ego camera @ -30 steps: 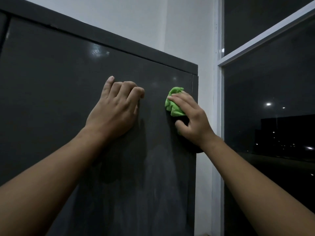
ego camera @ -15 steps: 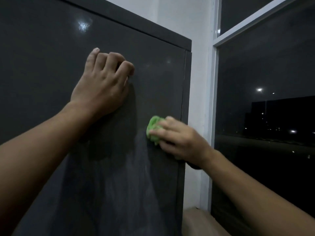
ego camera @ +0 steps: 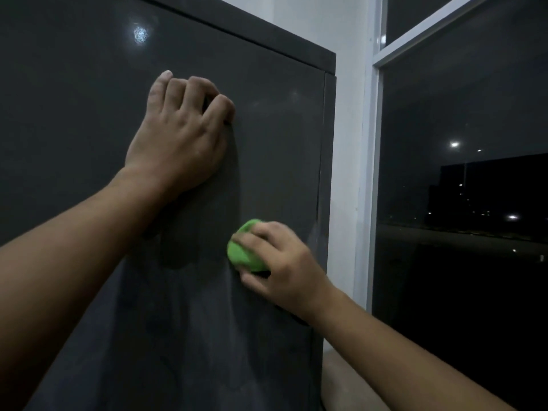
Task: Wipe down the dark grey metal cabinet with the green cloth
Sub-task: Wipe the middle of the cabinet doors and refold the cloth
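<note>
Cabinet: The dark grey metal cabinet [ego camera: 89,120] stood in dim light, with pale streaks on the lower part of its door.
Cloth: The green cloth [ego camera: 243,256], bunched into a wad, was pressed flat against the cabinet door, near the cabinet's right edge and well below its top.
Right hand: The right hand [ego camera: 286,268] clamped the cloth, with fingers curled over it and the thumb beneath. This was likely to keep the wad compact and pressed hard against the metal.
Left hand: The left hand [ego camera: 178,140] rested higher on the cabinet door, nearer its top. Its fingers were curled in and held nothing, and its heel was against the panel. It appeared to be bracing the person and steadying the door.
Window: A dark window [ego camera: 474,188] stood to the right of the cabinet, showing scattered night lights.
Progress: The wiping seemed to be mid-course, since the streaks lower on the cabinet suggested work remained.
</note>
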